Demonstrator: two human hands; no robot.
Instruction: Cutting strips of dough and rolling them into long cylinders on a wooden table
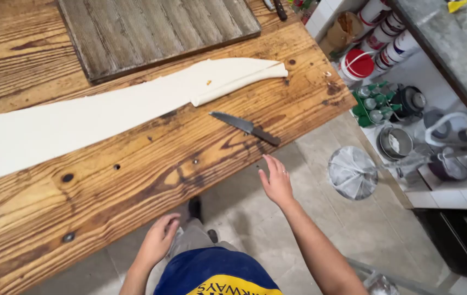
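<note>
A long sheet of pale dough (97, 117) lies across the wooden table (108, 186), its right end rolled into a narrow strip. A knife (245, 128) with a dark handle rests on the wood just below that end. My right hand (277, 180) hovers open just off the table's near edge, below the knife, holding nothing. My left hand (159, 240) hangs lower, near my waist and the table's edge, fingers loosely curled and empty.
A ribbed metal baking tray (157, 30) sits at the back of the table. To the right stand white lidded tubs (378, 41), green-capped bottles (372, 104), a sieve (394, 142) and a bagged bowl (352, 172). Grey tiled floor lies below.
</note>
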